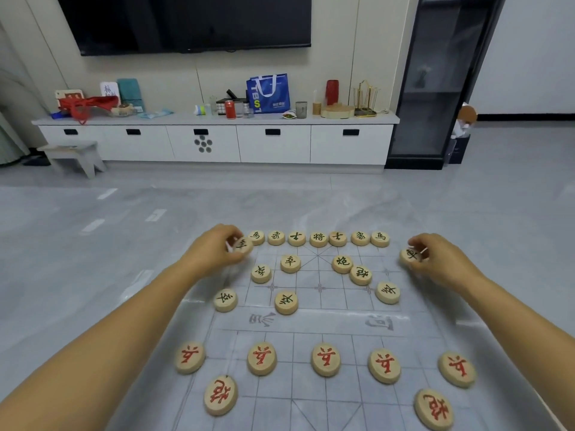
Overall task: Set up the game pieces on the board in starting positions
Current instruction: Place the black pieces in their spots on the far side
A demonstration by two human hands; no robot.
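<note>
1. Head view: my left hand pinches a black chariot piece at the far-left corner of the xiangqi board.
2. Right hand pinches the second black chariot, far-right corner.
3. Back-row pieces sit between them; red soldiers line the near side.

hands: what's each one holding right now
Left hand: pinching the far-left piece, black lettering.
Right hand: pinching the far-right piece, black lettering.

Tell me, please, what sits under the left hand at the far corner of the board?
A round wooden piece with a dark character, pinched by the left hand. Its left edge and the corner of the board beneath it are covered by the hand.
</note>
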